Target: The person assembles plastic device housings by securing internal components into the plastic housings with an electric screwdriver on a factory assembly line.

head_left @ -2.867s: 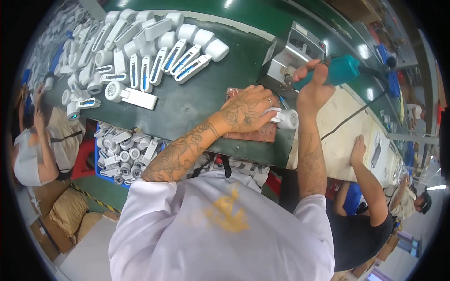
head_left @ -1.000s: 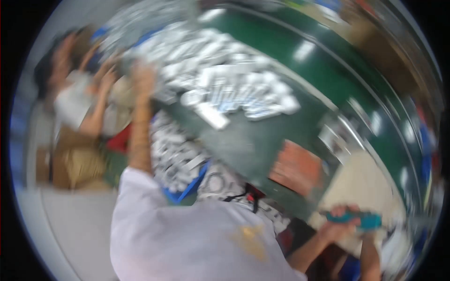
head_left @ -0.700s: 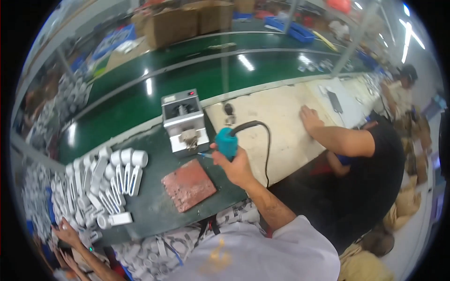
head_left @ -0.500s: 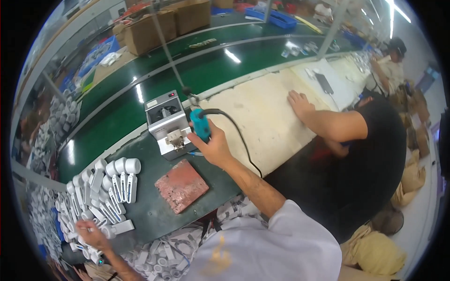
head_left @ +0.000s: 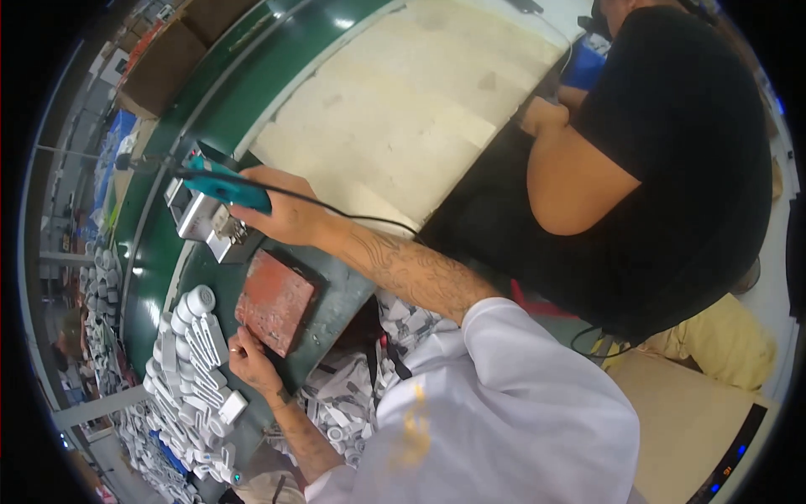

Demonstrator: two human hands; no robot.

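My right hand [head_left: 290,210] is wrapped around a teal corded electric screwdriver [head_left: 217,180], held tilted beside a silver box-shaped machine [head_left: 200,216], which looks like a screw feeder. The screwdriver's tip is hidden. At the near left corner of a worn red block [head_left: 275,301], my left hand [head_left: 254,370] has its fingers pinched together; anything between them is too small to make out. To the left of that hand lies a pile of white plastic handheld devices [head_left: 201,361] with round heads, several of them lined up side by side.
A black cable [head_left: 353,216] runs from the screwdriver over my right forearm. Beyond are a cream-covered tabletop [head_left: 395,109] and a green conveyor belt [head_left: 290,42]. A person in a black shirt [head_left: 672,168] sits close on my right. More white parts [head_left: 344,412] fill bags below the table edge.
My left hand has moved right, from the white devices to the red block. The screwdriver has tipped over toward the left in my right hand. The view has turned rightward.
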